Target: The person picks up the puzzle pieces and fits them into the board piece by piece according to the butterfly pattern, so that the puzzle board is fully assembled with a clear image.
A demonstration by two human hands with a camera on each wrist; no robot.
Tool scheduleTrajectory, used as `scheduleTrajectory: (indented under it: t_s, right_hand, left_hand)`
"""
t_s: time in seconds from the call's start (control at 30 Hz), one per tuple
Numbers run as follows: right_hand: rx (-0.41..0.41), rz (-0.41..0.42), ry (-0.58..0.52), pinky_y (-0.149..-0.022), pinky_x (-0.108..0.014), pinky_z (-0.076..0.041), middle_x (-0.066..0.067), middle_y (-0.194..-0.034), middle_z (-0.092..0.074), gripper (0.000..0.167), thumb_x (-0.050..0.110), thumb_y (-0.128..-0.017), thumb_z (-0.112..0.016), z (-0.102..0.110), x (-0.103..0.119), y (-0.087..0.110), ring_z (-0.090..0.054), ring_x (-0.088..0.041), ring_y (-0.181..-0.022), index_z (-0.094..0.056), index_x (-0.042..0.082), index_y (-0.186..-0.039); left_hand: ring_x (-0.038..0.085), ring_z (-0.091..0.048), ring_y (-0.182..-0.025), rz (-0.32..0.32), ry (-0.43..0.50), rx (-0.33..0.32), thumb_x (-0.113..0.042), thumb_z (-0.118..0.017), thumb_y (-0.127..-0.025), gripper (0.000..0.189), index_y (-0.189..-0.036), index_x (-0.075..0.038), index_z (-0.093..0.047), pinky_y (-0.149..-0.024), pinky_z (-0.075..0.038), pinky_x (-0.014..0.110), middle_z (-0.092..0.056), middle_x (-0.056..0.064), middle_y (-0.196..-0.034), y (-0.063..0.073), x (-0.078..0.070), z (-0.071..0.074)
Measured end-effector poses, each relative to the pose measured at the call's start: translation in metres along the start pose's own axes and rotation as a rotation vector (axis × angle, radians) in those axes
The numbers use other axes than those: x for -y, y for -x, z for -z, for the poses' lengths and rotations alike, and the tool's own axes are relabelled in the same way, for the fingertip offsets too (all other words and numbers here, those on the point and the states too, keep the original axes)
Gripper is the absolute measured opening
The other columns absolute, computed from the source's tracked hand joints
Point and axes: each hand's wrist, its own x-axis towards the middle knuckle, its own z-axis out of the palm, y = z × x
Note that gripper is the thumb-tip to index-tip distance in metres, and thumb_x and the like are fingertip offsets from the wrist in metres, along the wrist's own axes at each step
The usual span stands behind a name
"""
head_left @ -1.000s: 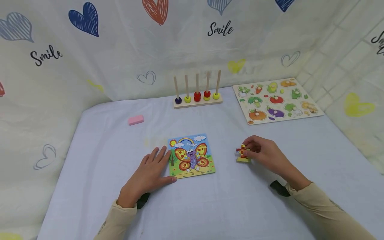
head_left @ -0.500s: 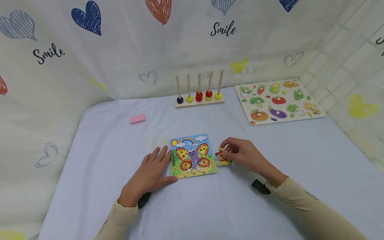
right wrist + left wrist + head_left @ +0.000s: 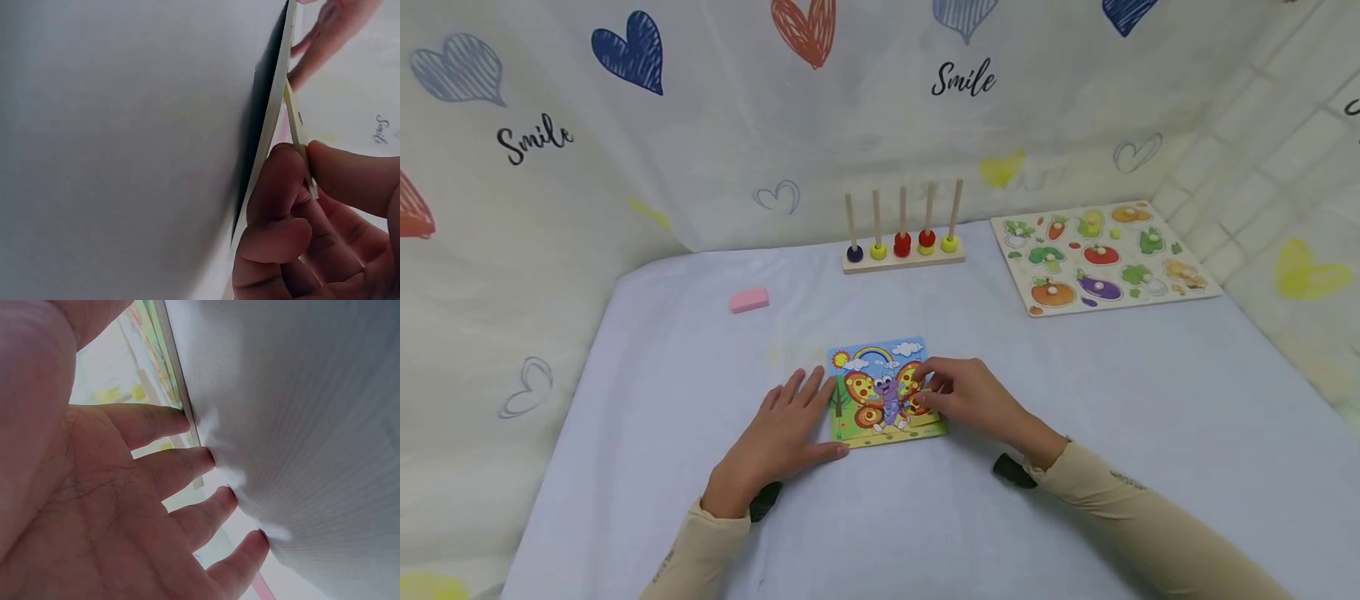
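The square butterfly puzzle board point(image 3: 891, 429) lies on the white cloth. My left hand point(image 3: 778, 433) rests at its left edge with fingers spread and fairly straight, the index finger and thumb touching the board. The left wrist view shows those fingertips point(image 3: 200, 459) down on the cloth and the board's edge. My right hand point(image 3: 966, 396) is over the board's right side, pinching a thin puzzle piece point(image 3: 297, 125) between thumb and fingers. In the right wrist view the piece leans at an angle to the board, its far end at or close to the surface. The hand partly covers the butterfly's right wings.
A wooden peg stand point(image 3: 904, 261) with coloured beads stands at the back. A vegetable peg puzzle point(image 3: 1101, 258) lies at the back right. To the left is a pink block point(image 3: 749, 301). A printed curtain point(image 3: 700, 125) hangs behind the table.
My right hand has carried the puzzle piece leftward, from the cloth right of the board to over the board's right side. My left hand has stayed at the left edge.
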Motion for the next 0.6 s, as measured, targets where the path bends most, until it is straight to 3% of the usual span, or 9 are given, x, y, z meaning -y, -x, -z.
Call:
scheduleTrajectory:
  t_s: [0.33, 0.6]
  right_hand:
    - [0.032, -0.105, 0.204, -0.066, -0.031, -0.048, 0.001, -0.083, -0.061, 0.013, 0.012, -0.096, -0.08, -0.01, 0.012, -0.006, -0.054, -0.017, -0.077, -0.071, 0.005, -0.102]
    - [0.051, -0.155, 0.217, -0.069, -0.033, -0.046, -0.002, -0.085, -0.056, 0.017, 0.011, -0.096, -0.081, -0.016, 0.015, -0.009, -0.052, -0.019, -0.081, -0.066, 0.004, -0.101]
  left_hand:
    - [0.04, -0.009, -0.163, 0.001, -0.013, 0.003, -0.053, -0.079, -0.095, 0.101, -0.17, -0.007, -0.029, -0.127, -0.014, 0.063, -0.018, 0.014, -0.177, -0.002, -0.003, -0.001]
    - [0.04, -0.011, -0.163, 0.012, -0.009, 0.009, -0.053, -0.079, -0.095, 0.101, -0.169, -0.006, -0.029, -0.127, -0.015, 0.063, -0.02, 0.015, -0.177, -0.001, -0.003, -0.003]
